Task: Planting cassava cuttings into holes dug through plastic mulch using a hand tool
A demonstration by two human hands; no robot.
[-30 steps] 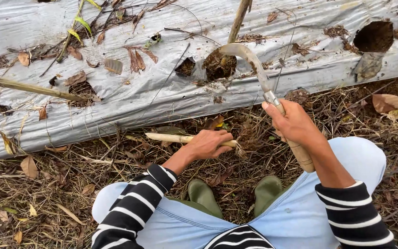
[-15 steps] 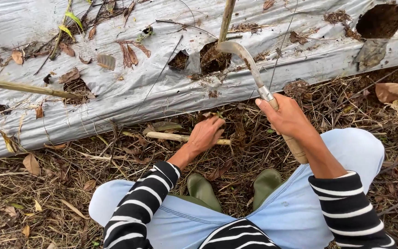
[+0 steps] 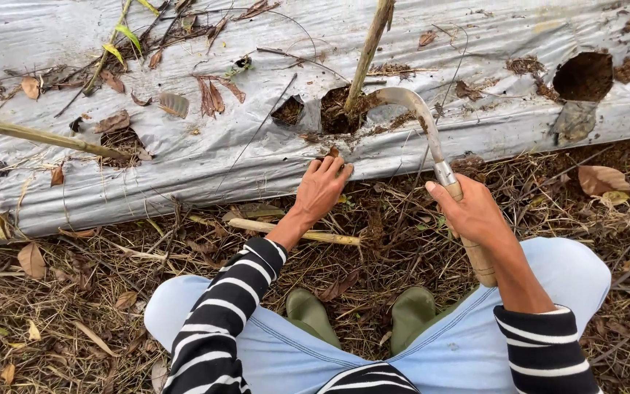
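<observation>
Right hand [image 3: 475, 211] gripping sickle [image 3: 432, 149] handle, blade hooked at stalk [image 3: 368, 51] base in plastic sheet [image 3: 184, 146] hole. Left hand [image 3: 321, 188] flat, fingers spread on sheet edge, arm extended.

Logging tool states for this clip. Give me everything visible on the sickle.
The sickle has a short curved blade of dull grey metal, a silvery metal collar, and a pale wooden handle. The right hand grips the handle just below the collar; the handle's butt sticks out past the wrist, above the knee. The blade arches up and left, its tip hooked at the base of a dry stalk in a soil-filled hole in the grey plastic sheet. The edge looks stained and soiled.
</observation>
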